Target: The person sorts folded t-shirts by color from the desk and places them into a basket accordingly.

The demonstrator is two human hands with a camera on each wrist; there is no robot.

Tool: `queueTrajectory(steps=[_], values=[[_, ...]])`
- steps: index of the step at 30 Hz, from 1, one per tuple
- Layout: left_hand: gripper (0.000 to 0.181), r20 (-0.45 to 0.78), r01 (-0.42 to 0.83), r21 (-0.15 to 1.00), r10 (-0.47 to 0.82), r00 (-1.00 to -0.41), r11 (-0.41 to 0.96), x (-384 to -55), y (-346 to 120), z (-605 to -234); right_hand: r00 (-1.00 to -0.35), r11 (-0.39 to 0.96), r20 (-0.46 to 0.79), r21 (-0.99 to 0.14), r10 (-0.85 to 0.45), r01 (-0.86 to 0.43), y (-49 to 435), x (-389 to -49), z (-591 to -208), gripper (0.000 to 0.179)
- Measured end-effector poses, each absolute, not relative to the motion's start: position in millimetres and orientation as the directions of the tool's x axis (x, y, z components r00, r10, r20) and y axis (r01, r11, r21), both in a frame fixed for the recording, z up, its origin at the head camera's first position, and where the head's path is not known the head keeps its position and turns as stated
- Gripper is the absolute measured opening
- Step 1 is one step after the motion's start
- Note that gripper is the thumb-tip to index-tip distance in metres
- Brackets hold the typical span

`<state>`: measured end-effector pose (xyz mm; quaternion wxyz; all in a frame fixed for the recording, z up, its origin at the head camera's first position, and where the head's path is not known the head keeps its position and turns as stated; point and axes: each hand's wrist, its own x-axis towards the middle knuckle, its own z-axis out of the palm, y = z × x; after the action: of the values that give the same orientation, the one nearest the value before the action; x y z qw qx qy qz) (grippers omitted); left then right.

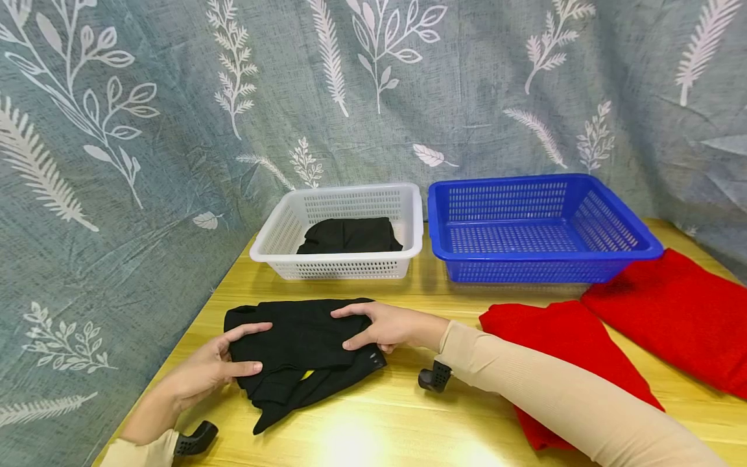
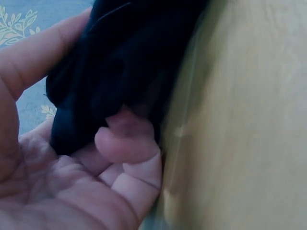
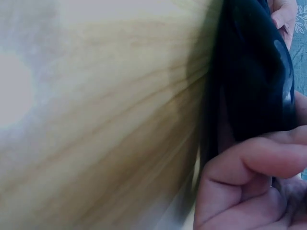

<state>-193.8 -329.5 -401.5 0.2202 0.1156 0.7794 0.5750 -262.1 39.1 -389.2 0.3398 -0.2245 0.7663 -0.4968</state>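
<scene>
A folded black garment [image 1: 303, 331] lies on the table in front of me, its lower flap sticking out toward the near side. A bit of yellow and a small pale print show on it. At its left end my left hand [image 1: 204, 366] grips the cloth, thumb and forefinger on top; in the left wrist view the other fingers [image 2: 129, 143] curl at its underside. My right hand [image 1: 391, 327] holds the right end the same way, with curled fingers [image 3: 249, 167] low against the black cloth [image 3: 259, 76] in the right wrist view.
Behind the garment stands a white basket [image 1: 338, 258] with black folded cloth [image 1: 353, 235] inside. A blue basket [image 1: 548, 256] is to its right, with nothing in it. Two red cloths, one nearer [image 1: 560, 344] and one farther right [image 1: 677, 318], lie beside my right sleeve. A patterned curtain [image 1: 467, 97] surrounds the table.
</scene>
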Motion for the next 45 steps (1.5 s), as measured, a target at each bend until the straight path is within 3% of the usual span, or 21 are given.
queueTrajectory(steps=[7, 15, 22, 45], values=[[0.076, -0.211, -0.085, 0.943, 0.381, -0.900, 0.322, -193, -325, -403, -0.678, 0.425, -0.279, -0.904, -0.680, -0.055, 40, -262, -390, 0.066], [0.065, -0.170, -0.059, 0.962, 0.414, -0.894, 0.266, -192, -323, -404, -0.695, 0.398, -0.245, -0.915, -0.676, -0.065, 38, -261, -392, 0.066], [0.070, -0.174, -0.053, 0.946, 0.361, -0.916, 0.320, -189, -324, -401, -0.713, 0.402, -0.227, -0.912, -0.663, -0.083, 37, -259, -392, 0.068], [0.068, -0.006, 0.122, 0.913, 0.311, -0.950, 0.389, -180, -321, -374, -0.733, 0.318, -0.123, -0.939, -0.669, -0.133, 44, -249, -365, 0.072]])
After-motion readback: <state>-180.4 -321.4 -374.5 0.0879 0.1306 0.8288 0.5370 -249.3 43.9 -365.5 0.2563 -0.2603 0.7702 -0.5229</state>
